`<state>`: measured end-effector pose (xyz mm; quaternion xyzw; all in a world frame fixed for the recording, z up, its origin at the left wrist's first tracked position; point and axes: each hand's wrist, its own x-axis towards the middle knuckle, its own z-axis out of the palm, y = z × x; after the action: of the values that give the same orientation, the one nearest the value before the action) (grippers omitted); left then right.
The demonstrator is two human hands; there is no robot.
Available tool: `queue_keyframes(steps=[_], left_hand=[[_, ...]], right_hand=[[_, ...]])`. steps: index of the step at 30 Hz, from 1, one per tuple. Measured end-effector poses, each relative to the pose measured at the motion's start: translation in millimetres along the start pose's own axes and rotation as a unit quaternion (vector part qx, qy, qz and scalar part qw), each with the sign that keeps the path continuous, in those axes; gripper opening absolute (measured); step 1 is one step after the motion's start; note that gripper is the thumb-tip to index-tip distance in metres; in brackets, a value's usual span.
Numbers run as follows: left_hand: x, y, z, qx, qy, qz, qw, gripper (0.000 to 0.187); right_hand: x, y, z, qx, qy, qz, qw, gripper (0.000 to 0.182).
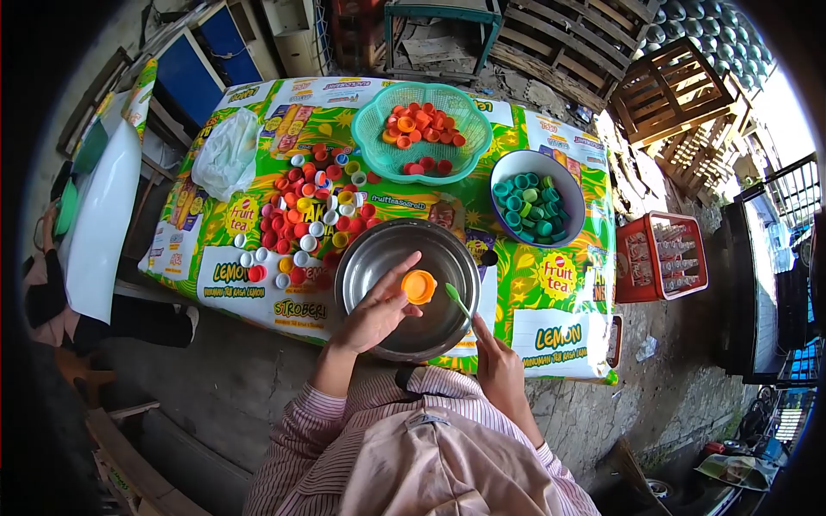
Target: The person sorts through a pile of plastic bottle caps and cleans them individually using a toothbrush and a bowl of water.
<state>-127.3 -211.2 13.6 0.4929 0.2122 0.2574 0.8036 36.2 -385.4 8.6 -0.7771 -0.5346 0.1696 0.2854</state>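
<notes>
My left hand (375,311) is over the steel basin (346,320), with an orange bottle cap (419,287) at its fingertips, hollow side up. Its index finger is stretched out beyond the cap. In my right hand (499,365), at the basin's right rim, is a green toothbrush (458,299), its head pointing up and left, close to the cap. Left of the basin lies a loose pile of red, orange, yellow and white bottle caps (303,191). The underside of the left fingers' grip is hidden.
A green plastic basket (366,142) holds red and orange caps at the back. A white bowl (508,168) with green caps stands to the right. A crumpled plastic bag (226,155) lies at left. Beyond the table's right edge is a red crate (635,225) of bottles.
</notes>
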Motion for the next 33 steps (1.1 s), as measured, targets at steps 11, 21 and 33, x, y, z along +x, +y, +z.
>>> queue_keyframes(steps=[11, 21, 33], left_hand=[[7.9, 41.7, -18.8, -0.239, -0.219, 0.068, 0.943, 0.05], [42.8, 41.3, -61.4, -0.184, -0.113, -0.137, 0.967, 0.043], [264.4, 70.1, -116.8, 0.593, 0.123, 0.066, 0.793, 0.074]], right_hand=[[-6.2, -23.0, 12.3, -0.011, -0.016, 0.057, 0.998, 0.047], [-8.6, -48.4, 28.6, -0.006, 0.02, 0.12, 0.993, 0.047], [-15.7, -75.5, 44.5, -0.044, 0.062, 0.19, 0.979, 0.046]])
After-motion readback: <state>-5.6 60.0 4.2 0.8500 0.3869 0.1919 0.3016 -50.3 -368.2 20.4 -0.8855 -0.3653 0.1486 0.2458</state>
